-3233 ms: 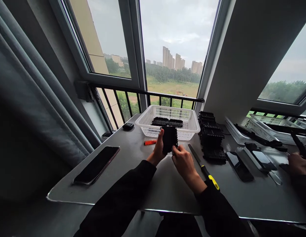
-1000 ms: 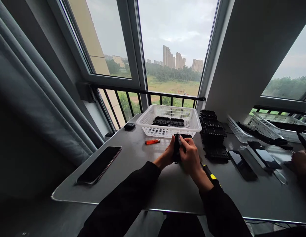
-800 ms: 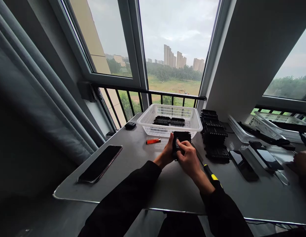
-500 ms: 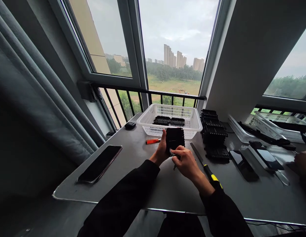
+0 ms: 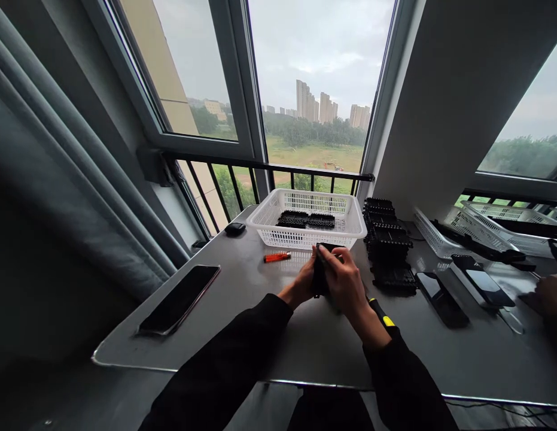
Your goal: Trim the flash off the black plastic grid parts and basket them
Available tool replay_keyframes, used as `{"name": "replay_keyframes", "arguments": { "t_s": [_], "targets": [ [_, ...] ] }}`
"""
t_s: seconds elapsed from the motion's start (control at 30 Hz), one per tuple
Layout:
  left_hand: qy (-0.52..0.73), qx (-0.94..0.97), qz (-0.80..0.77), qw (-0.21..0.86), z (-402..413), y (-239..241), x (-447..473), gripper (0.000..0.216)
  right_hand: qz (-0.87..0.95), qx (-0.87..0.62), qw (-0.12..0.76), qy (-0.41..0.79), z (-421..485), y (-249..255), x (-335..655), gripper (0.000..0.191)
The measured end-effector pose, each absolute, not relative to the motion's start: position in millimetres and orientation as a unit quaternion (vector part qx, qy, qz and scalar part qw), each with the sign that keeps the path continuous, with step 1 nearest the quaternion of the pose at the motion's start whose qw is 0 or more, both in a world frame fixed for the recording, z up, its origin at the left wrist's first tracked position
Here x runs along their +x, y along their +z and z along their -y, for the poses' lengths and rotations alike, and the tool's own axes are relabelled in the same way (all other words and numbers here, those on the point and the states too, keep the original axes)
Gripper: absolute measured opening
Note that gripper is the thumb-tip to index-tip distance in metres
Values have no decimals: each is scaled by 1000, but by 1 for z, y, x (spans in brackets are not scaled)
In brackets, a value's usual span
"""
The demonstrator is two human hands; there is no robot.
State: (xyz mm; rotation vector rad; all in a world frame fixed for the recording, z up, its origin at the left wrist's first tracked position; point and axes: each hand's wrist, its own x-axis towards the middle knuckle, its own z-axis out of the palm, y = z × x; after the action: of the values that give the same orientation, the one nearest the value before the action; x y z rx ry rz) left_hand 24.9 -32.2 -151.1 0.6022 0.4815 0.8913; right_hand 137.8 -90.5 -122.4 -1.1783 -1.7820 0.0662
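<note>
Sitting between the hands (image 5: 301, 285) (image 5: 349, 285), a black part (image 5: 320, 282) is left-held, the right's hold unclear.

Basket (image 5: 287, 239) behind the hands (image 5: 345, 278), phone (image 5: 180, 299) left, stacked panels (image 5: 390, 245) right.

Grey table (image 5: 296, 356), near left corner rounded; a phone (image 5: 182, 299) along its left edge, a black case (image 5: 235, 229) towards the far left corner; a white basket (image 5: 300, 240) at the far edge, black parts (image 5: 389, 244) beside it; an orange stick (image 5: 277, 257) just nearer; closer to the near edge, a yellow-and-black handle (image 5: 386, 320) and a dark phone (image 5: 442, 299)
</note>
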Motion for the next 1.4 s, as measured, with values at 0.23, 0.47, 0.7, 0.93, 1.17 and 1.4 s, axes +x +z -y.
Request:
{"name": "replay_keyframes", "arguments": {
  "t_s": [0.23,0.47,0.7,0.93,1.17,1.4],
  "targets": [
    [500,252,-224,798,21,-136,10,63,828,-437,342,81,101,-134,127,40],
    [486,280,-226,796,21,-150,14,59,723,-466,506,58,95,-134,134,48],
    [473,284,-256,794,26,-150,23,56,769,-471,429,46,93,-129,130,56],
    [517,285,-225,775,14,-144,8,69,789,-432,430,78,102,-140,128,27],
    [475,330,-254,775,24,-151,22,57,681,-455,570,68,98,-129,131,42],
    [558,376,-201,712,21,-139,18,48,657,-454,595,91,86,-141,138,32]
  ]
}}
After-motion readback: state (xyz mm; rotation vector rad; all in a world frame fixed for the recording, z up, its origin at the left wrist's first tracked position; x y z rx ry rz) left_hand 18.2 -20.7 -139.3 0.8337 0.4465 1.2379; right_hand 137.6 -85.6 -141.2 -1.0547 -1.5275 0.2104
